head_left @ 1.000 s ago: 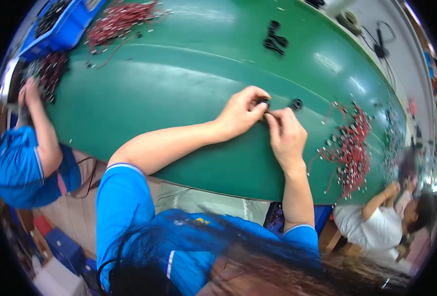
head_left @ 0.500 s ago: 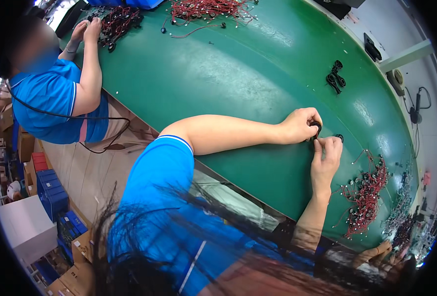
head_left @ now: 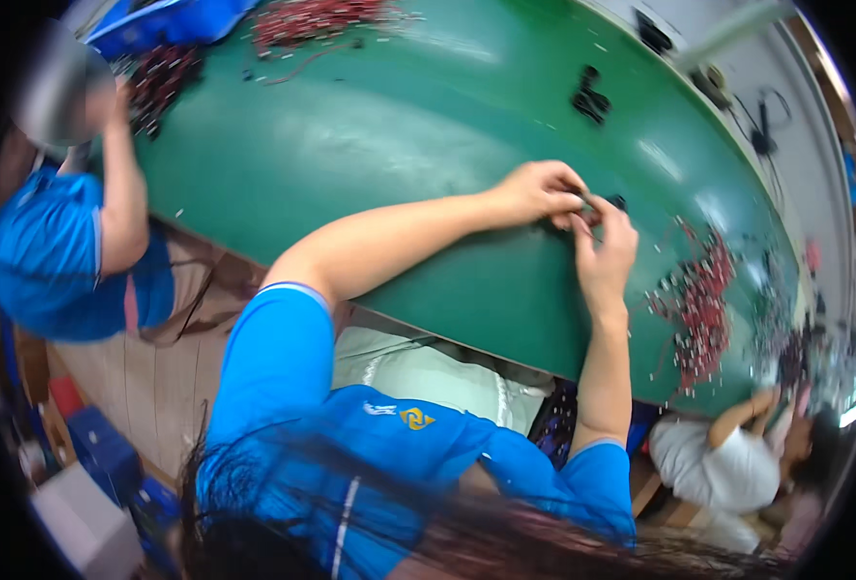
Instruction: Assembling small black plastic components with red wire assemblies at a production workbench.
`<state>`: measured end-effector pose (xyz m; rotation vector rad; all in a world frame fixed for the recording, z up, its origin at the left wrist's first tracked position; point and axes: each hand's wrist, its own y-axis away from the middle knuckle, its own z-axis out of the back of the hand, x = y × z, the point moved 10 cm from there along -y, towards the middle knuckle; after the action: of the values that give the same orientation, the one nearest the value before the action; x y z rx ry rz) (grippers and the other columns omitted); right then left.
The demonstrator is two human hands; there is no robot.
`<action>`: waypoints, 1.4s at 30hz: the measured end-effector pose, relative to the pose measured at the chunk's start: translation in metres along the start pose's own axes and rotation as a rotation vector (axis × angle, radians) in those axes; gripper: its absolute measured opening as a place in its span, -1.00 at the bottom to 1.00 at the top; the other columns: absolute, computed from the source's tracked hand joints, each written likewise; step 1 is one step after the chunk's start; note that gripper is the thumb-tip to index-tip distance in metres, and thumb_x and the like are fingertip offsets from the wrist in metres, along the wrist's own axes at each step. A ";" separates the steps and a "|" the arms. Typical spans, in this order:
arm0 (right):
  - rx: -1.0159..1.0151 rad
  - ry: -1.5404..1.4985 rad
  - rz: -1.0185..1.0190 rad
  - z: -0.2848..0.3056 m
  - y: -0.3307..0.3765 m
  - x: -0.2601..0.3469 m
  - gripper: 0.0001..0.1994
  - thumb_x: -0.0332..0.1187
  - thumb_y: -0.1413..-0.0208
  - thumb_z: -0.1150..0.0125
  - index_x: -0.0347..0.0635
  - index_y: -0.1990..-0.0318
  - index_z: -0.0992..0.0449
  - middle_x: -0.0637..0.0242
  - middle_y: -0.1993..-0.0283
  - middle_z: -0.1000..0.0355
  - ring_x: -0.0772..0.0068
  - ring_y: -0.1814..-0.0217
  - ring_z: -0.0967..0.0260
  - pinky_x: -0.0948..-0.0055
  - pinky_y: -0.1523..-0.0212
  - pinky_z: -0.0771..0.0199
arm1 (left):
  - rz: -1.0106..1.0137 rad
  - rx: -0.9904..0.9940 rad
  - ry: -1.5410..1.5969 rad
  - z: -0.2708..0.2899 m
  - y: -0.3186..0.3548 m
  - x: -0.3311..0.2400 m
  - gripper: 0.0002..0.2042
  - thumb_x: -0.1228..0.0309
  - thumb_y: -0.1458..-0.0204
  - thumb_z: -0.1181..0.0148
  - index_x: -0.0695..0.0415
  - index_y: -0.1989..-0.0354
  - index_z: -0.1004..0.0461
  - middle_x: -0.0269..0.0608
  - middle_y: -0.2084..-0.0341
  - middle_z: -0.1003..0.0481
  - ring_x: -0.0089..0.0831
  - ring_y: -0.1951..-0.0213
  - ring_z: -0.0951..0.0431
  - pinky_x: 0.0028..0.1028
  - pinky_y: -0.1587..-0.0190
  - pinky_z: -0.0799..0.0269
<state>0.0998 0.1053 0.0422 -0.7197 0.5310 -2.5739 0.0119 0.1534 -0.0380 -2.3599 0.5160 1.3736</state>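
Observation:
Over the green table, my left hand (head_left: 536,194) and my right hand (head_left: 607,246) meet at their fingertips, both closed in a pinch. Between them sits a small dark part (head_left: 592,218), mostly covered by fingers and blurred, so its exact kind is unclear. Just behind the right fingers a black piece (head_left: 617,202) shows; whether it is held or lies on the table I cannot tell. To the right of my right hand is a heap of red wires with small pale ends (head_left: 703,314).
A few black coiled pieces (head_left: 590,96) lie farther back. Clear-looking strands (head_left: 769,300) spread at the right edge. At far left a co-worker in blue (head_left: 51,246) works by dark red wires (head_left: 162,82) and a blue bin (head_left: 167,24). Another person (head_left: 718,459) sits at right.
The view has shifted and turned, so the table appears moved left and up. My hands have come closer together, and the black round part seen earlier is now mostly covered by fingers.

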 end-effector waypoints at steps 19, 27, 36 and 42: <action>0.204 0.734 -0.493 0.197 0.206 -0.075 -0.82 -0.51 0.10 -0.18 -0.15 0.28 -0.46 0.43 0.45 -0.32 0.48 0.43 -0.24 0.50 0.36 -0.25 | -0.006 -0.188 -0.352 -0.003 0.008 -0.011 -0.79 0.44 -0.22 0.03 0.28 0.05 -0.33 -0.10 0.30 -0.49 -0.51 0.48 -0.48 -0.58 0.46 -0.42; 0.484 0.090 -1.066 0.180 0.266 -0.169 -0.82 -0.52 0.07 -0.08 -0.12 0.27 -0.47 0.42 0.38 -0.39 0.38 0.31 -0.32 0.45 0.31 -0.29 | -0.035 -0.200 -0.377 -0.003 0.006 -0.006 -0.82 0.47 -0.20 0.02 0.26 0.08 -0.36 -0.15 0.32 -0.49 -0.54 0.50 -0.46 -0.61 0.48 -0.38; 0.531 0.476 -1.036 0.226 0.328 -0.130 -0.82 -0.51 0.05 -0.12 -0.17 0.24 -0.48 0.35 0.27 -0.45 0.26 0.29 -0.36 0.40 0.24 -0.35 | -0.024 -0.159 -0.412 -0.001 0.003 -0.008 -0.82 0.49 -0.19 0.01 0.25 0.07 -0.37 -0.14 0.27 -0.50 -0.56 0.48 -0.44 -0.64 0.46 -0.37; 0.038 0.500 -0.644 0.205 0.199 -0.084 -0.81 -0.47 -0.02 -0.13 -0.19 0.17 -0.50 0.33 0.21 -0.48 0.29 0.24 -0.40 0.44 0.18 -0.36 | -0.002 -0.171 -0.570 -0.008 0.002 -0.007 -0.82 0.49 -0.20 0.01 0.25 0.07 -0.37 -0.14 0.25 -0.50 -0.56 0.48 -0.43 -0.64 0.46 -0.37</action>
<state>0.3357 -0.0724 0.0801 -0.2362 0.4403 -3.3876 0.0142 0.1485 -0.0285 -1.9419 0.2347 2.0491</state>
